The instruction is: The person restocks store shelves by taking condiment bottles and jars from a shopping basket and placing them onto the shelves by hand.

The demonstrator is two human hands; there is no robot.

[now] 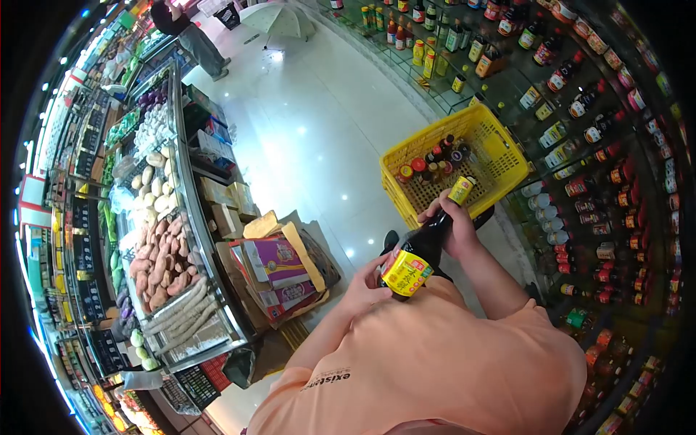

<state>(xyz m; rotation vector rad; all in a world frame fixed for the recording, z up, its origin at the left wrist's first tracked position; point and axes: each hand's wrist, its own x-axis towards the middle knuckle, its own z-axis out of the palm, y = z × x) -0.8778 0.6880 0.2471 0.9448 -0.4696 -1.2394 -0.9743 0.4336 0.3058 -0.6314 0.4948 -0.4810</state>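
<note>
A dark bottle (433,238) with a yellow label and a yellow neck band is held slantwise in front of the orange shirt. My left hand (368,281) is closed on its lower end beside the large label. Near the neck, my right hand (455,226) is wrapped round the same bottle. Just beyond the hands, a yellow plastic basket (507,161) holds several dark bottles and jars (435,161), some with red lids, grouped toward its left side.
Shelves of sauce bottles (562,148) line the right. A produce stand (190,217) runs along the left, with flattened cardboard boxes (275,270) beside it. Farther off are a person (197,45) and an open umbrella (277,19) on the floor.
</note>
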